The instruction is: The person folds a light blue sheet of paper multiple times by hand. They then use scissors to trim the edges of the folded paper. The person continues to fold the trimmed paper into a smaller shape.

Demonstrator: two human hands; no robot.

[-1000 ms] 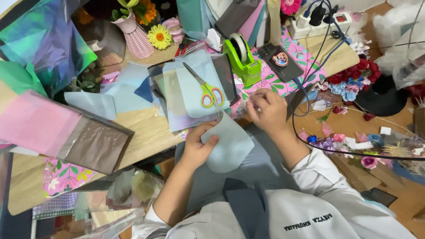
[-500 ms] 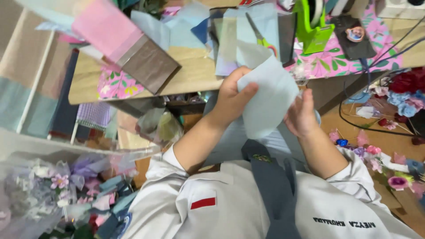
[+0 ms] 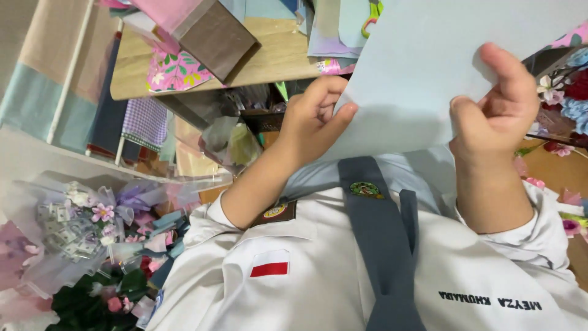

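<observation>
Cluttered wooden tabletop (image 3: 275, 58) lies ahead, paper stacks crowding its edge. Left hand (image 3: 315, 116) and right hand (image 3: 499, 110) both pinch the pale blue paper sheet (image 3: 429, 67), raised near the chest. Best kept taut, grip even; free room sits only above the lap, bouquets (image 3: 92, 245) hemming the left.

Background clutter, desk edge and floor:
Light wooden tabletop (image 3: 275, 58) carries a brown-and-pink folded paper block (image 3: 211, 30) and floral-print pink sheet (image 3: 171, 67); green-handled scissors (image 3: 372, 9) at top; plastic-wrapped flower bouquet (image 3: 92, 227) lower left; red and blue fabric roses (image 3: 572, 92) right.
</observation>
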